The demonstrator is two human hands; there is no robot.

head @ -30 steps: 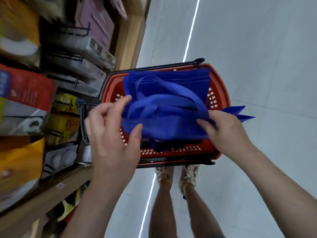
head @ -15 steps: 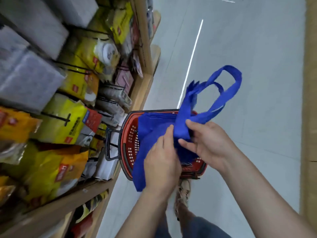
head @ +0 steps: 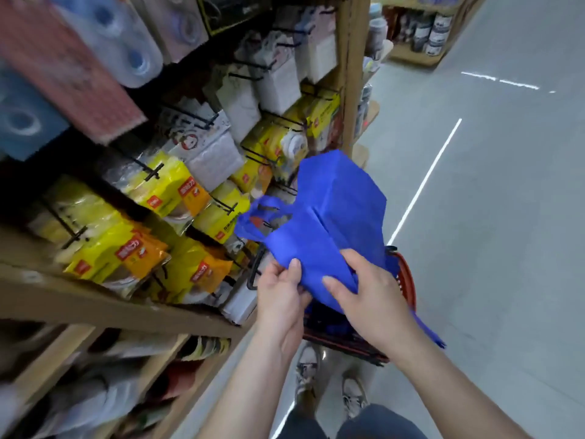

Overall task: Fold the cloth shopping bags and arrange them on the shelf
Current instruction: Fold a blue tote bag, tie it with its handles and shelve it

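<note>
Head view: at centre frame, a blue cloth bag [head: 335, 217] is held up over a red basket [head: 406, 280] that stands on the grey floor [head: 506, 248]. The left hand [head: 280, 296] pinches the bag's lower edge, thumb on top and fingers curled beneath. The right hand [head: 370, 293] grips the cloth just beside it, its thumb pressed across the fabric. The bag's handles [head: 262, 213] hang toward the left, in front of yellow packets [head: 164, 188] hooked above a wooden shelf [head: 126, 312] at lower left.
</note>
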